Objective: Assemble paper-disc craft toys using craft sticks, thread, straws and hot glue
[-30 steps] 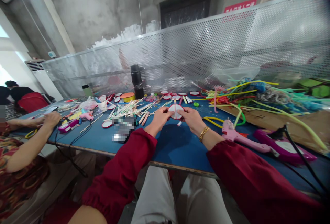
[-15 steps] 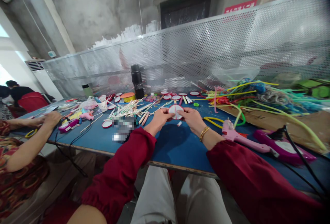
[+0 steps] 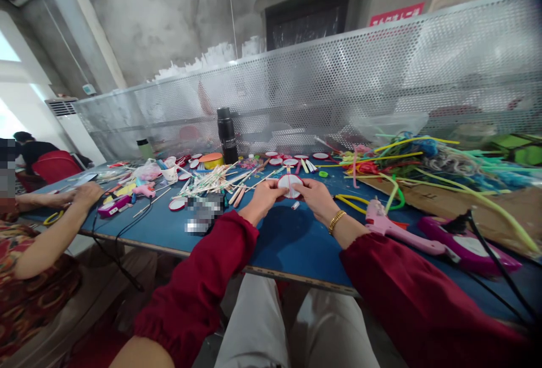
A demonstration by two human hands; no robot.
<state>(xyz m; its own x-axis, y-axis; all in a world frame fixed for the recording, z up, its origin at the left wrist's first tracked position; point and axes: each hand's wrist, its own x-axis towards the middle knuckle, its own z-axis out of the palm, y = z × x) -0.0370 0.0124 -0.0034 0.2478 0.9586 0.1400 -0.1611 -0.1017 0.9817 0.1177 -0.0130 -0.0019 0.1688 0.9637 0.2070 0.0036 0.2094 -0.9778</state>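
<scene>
Between both hands, above the blue table [image 3: 292, 249], is a small round white disc [image 3: 289, 186] with a red rim and a red line down its middle. My left hand [image 3: 266, 196] pinches its left edge between thumb and fingers. On the right edge, my right hand [image 3: 315, 196] grips it the same way, a gold bracelet on the wrist. A pale strip sticks up at the disc's top. Just below the disc, a small white piece [image 3: 295, 205] lies on the table.
Right of me lie a pink glue gun [image 3: 393, 230], a purple device [image 3: 470, 249] with a black cable and a heap of coloured pipe cleaners [image 3: 423, 153]. Wooden sticks [image 3: 207, 179] and a black bottle [image 3: 227, 134] stand leftward. A co-worker's arm [image 3: 55, 227] rests at far left.
The view has shifted slightly, so everything sits a little lower and to the right. Both hands keep their hold on the disc, with hardly any movement.
</scene>
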